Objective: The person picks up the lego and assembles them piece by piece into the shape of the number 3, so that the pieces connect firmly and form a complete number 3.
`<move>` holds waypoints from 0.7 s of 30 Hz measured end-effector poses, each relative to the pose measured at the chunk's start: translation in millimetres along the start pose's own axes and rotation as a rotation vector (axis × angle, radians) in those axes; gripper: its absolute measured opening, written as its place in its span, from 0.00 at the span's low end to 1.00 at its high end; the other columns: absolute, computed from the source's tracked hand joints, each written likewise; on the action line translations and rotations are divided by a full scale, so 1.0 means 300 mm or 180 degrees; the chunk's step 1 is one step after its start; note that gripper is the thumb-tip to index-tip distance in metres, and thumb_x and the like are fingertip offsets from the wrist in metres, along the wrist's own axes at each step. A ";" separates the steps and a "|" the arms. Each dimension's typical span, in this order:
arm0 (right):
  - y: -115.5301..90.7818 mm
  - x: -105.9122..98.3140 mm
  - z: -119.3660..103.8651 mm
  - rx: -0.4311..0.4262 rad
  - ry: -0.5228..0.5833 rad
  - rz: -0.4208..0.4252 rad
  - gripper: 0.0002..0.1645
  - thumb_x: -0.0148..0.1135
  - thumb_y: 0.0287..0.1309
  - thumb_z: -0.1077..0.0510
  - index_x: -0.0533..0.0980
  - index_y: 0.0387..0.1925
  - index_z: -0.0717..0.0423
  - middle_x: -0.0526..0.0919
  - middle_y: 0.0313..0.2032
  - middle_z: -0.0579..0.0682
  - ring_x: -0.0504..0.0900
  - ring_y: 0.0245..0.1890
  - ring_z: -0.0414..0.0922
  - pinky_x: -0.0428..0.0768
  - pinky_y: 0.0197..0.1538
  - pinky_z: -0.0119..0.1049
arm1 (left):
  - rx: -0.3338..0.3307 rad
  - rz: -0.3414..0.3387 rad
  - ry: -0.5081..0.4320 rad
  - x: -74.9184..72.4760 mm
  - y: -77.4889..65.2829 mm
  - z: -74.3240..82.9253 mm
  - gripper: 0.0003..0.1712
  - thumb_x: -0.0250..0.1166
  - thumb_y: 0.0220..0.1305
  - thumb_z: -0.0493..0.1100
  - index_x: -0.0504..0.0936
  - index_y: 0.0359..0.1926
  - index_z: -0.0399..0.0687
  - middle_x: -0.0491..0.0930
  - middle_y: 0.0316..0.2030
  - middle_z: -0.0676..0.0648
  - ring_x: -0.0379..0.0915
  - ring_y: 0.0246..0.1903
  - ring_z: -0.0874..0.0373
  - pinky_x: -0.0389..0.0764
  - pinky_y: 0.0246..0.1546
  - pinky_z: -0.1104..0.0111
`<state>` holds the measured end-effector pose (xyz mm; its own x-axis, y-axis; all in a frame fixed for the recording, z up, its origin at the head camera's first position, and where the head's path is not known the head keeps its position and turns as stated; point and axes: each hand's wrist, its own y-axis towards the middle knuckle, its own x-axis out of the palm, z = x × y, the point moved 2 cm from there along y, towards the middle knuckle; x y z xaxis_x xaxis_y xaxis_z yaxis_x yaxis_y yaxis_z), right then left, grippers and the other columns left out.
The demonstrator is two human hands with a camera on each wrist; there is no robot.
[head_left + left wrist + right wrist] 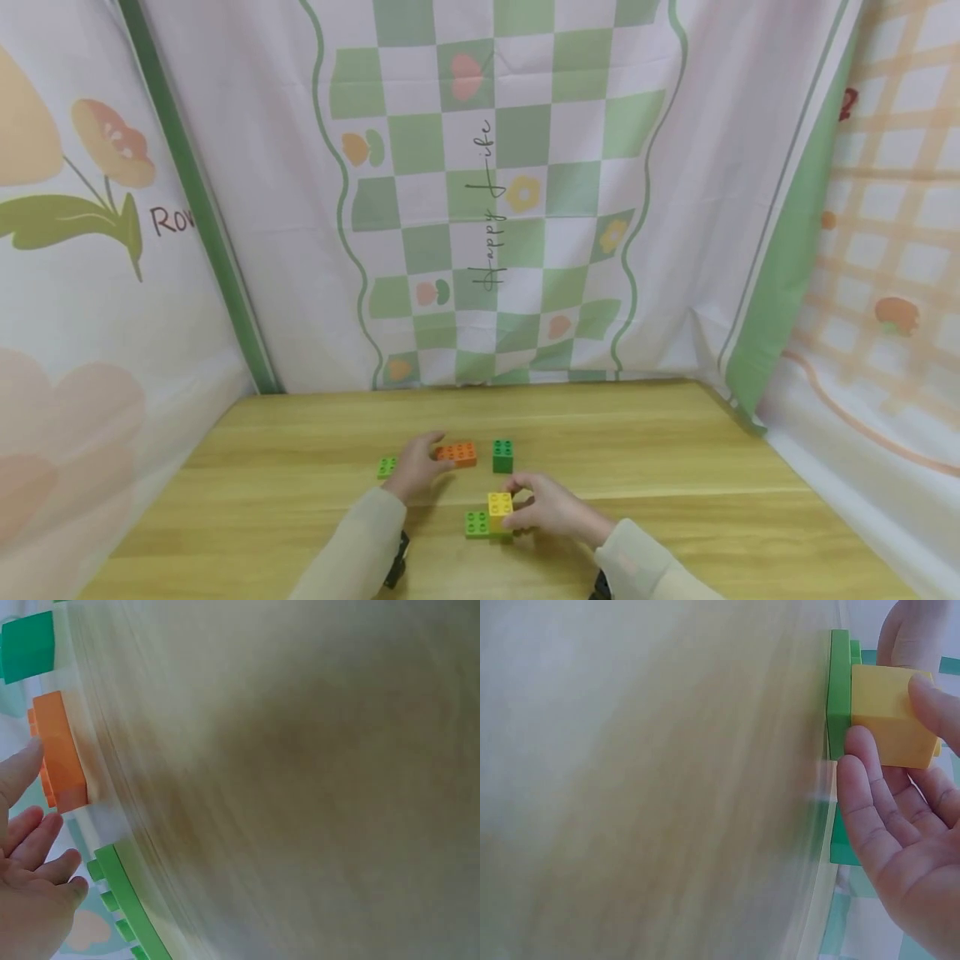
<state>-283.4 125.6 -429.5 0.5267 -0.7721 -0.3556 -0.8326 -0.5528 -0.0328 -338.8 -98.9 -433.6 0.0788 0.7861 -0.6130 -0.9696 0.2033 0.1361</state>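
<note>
Right hand (pixel 551 504): thumb and fingers pinch a yellow cube-shaped plastic brick (pixel 500 503) on the right end of a flat light-green studded plastic plate (pixel 477 524), full seating unclear; left hand (pixel 420 465): thumb apart from fingers at an orange oblong plastic brick (pixel 461 453), contact uncertain, a dark-green four-studded plastic brick (pixel 502 457) just beyond. Judged risk: off-centre pressure could tip the yellow brick or skid the plate across the wood-grained tabletop (pixel 675 467), while a careless left-hand touch could displace the orange brick. Yellow brick: smooth-sided, four studs uppermost, roughly upright.
</note>
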 end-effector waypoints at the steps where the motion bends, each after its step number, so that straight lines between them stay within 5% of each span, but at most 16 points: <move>1: 0.001 0.000 0.001 0.0003 0.0014 -0.0004 0.21 0.68 0.47 0.65 0.71 0.44 0.64 0.73 0.43 0.55 0.79 0.37 0.49 0.81 0.37 0.41 | -0.0015 0.0003 0.0004 0.001 0.003 -0.005 0.32 0.67 0.54 0.36 0.67 0.59 0.31 0.67 0.57 0.33 0.60 0.58 0.38 0.61 0.58 0.47; 7: 0.004 0.002 0.006 0.0023 0.0090 -0.0037 0.21 0.67 0.48 0.66 0.70 0.45 0.65 0.76 0.38 0.53 0.80 0.34 0.48 0.81 0.36 0.43 | -0.0041 -0.0020 0.0069 0.010 0.014 -0.029 0.32 0.68 0.53 0.36 0.68 0.58 0.31 0.69 0.56 0.34 0.62 0.57 0.39 0.63 0.57 0.48; 14: 0.002 0.003 0.000 0.0006 0.0042 -0.0026 0.20 0.67 0.48 0.66 0.71 0.44 0.64 0.72 0.44 0.55 0.79 0.35 0.48 0.81 0.36 0.42 | 0.0121 0.0044 0.0247 0.020 0.012 -0.037 0.30 0.69 0.50 0.35 0.72 0.54 0.31 0.72 0.53 0.34 0.65 0.54 0.39 0.65 0.55 0.48; 21: 0.000 0.001 0.001 -0.0005 0.0085 -0.0024 0.21 0.67 0.48 0.66 0.71 0.44 0.65 0.71 0.45 0.56 0.80 0.35 0.47 0.81 0.36 0.42 | 0.0000 0.0155 0.0229 0.019 0.007 -0.025 0.26 0.69 0.48 0.32 0.75 0.51 0.32 0.75 0.50 0.35 0.68 0.51 0.40 0.68 0.53 0.49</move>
<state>-283.2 125.5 -430.0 0.5372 -0.7761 -0.3302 -0.8284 -0.5590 -0.0339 -342.1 -98.2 -442.7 0.0146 0.7511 -0.6601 -0.9719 0.1658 0.1671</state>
